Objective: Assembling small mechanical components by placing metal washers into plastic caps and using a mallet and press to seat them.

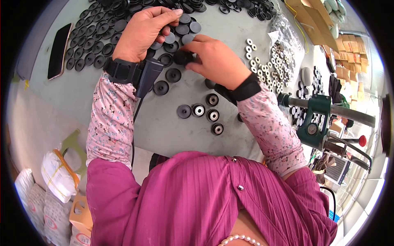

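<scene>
Near the counter's far edge, I'm sorting black discs.
My right hand is pinching a black rubber disc; my left hand is curling over loose discs.

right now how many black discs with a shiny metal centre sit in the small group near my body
4: one beside a plain black disc, one above it, one just right, one lowest. The right sleeve may hide more.

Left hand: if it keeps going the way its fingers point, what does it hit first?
The left hand points toward upper right. First in line are probably the loose black discs just past its fingertips, then the heap of black discs along the table edge. Depth is unclear.
</scene>
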Demonstrator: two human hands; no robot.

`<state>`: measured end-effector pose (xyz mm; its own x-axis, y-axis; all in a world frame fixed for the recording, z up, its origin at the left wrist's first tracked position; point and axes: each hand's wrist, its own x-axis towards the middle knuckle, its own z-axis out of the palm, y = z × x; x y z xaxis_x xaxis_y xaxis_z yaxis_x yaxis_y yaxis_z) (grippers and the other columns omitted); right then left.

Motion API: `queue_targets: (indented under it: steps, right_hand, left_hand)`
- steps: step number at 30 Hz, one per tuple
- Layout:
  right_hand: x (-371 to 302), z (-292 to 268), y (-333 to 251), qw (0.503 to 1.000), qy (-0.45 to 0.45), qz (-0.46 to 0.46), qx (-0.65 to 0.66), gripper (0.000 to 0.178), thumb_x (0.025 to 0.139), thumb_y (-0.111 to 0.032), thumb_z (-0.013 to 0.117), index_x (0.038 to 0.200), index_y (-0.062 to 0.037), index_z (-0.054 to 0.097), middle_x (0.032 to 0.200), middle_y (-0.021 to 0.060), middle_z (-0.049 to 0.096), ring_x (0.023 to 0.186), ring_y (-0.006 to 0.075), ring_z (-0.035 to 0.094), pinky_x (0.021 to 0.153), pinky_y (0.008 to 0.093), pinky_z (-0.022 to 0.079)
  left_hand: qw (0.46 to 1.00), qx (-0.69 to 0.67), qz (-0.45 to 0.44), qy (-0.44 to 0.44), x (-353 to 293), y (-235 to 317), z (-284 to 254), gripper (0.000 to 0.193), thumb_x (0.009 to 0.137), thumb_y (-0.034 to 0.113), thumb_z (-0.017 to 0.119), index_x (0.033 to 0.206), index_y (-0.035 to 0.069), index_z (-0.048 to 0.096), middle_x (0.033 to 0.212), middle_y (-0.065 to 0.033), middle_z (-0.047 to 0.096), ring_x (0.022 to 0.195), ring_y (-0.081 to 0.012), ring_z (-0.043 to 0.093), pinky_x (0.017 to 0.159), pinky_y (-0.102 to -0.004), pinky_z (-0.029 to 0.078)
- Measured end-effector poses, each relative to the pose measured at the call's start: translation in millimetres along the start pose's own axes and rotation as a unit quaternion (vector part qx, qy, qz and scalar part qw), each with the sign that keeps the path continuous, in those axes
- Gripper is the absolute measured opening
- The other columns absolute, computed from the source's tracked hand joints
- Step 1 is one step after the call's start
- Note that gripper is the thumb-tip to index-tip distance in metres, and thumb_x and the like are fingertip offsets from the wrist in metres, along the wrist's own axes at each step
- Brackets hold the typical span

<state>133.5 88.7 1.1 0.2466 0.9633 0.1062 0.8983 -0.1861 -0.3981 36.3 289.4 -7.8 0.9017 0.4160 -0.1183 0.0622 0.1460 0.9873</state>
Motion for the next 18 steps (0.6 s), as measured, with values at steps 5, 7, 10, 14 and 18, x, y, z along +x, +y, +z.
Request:
queue_targets:
  steps: [5, 7, 10, 14, 18]
  right_hand:
    - [-18.1, -28.2, -0.3, 0.992, 0.034, 0.075, 0.09, 0.034, 0.084, -0.014, 0.078, 0.115, -0.0013, 0.073, 0.102, 0.0142, 0.071, 0.089, 0.0332, 0.073, 0.081, 0.042, 0.06]
    - [-47.8, -53.7, 2.7, 0.99, 0.053, 0.108, 0.08, 0.035, 0.084, -0.009, 0.079, 0.118, -0.0018, 0.074, 0.098, 0.0116, 0.07, 0.081, 0.0257, 0.074, 0.076, 0.0366, 0.06]
    - [-91.0, -60.9, 1.0, 0.981, 0.018, 0.168, 0.095, 0.037, 0.084, -0.006, 0.08, 0.12, -0.002, 0.074, 0.096, 0.0105, 0.069, 0.082, 0.0223, 0.074, 0.075, 0.0349, 0.06]
    - [-102.7, -37.9, -1.9, 0.983, 0.001, 0.165, 0.08, 0.033, 0.085, -0.008, 0.08, 0.117, -0.0014, 0.073, 0.101, 0.0132, 0.07, 0.083, 0.028, 0.073, 0.078, 0.0374, 0.059]
    - [-99.5, -35.4, -7.0, 0.985, -0.007, 0.166, 0.042, 0.031, 0.086, -0.01, 0.079, 0.114, -0.001, 0.072, 0.102, 0.014, 0.069, 0.086, 0.0321, 0.071, 0.079, 0.0399, 0.058]
  left_hand:
    - [1.0, 0.003, 0.002, -0.003, 1.3, -3.2, -6.3, 0.023, 0.099, 0.037, 0.076, 0.094, 0.014, 0.074, 0.091, 0.0073, 0.068, 0.072, 0.0004, 0.053, 0.058, -0.0179, 0.039]
    - [1.0, 0.005, 0.002, 0.004, 1.3, -7.5, -9.4, 0.023, 0.099, 0.037, 0.076, 0.095, 0.015, 0.074, 0.092, 0.0074, 0.068, 0.072, 0.0005, 0.053, 0.058, -0.0178, 0.039]
    - [1.0, -0.001, -0.003, 0.004, 8.5, -15.4, -12.0, 0.023, 0.099, 0.037, 0.076, 0.096, 0.015, 0.074, 0.092, 0.0074, 0.068, 0.073, 0.0006, 0.053, 0.059, -0.0176, 0.04]
    - [1.0, -0.005, -0.009, -0.014, 11.6, -19.5, -12.2, 0.022, 0.1, 0.037, 0.076, 0.097, 0.015, 0.075, 0.093, 0.0073, 0.069, 0.073, 0.0007, 0.054, 0.061, -0.0177, 0.04]
    - [1.0, -0.003, -0.015, 0.001, 11.8, -18.9, -13.9, 0.022, 0.1, 0.037, 0.076, 0.097, 0.015, 0.074, 0.093, 0.0076, 0.069, 0.073, 0.0008, 0.053, 0.061, -0.0179, 0.04]
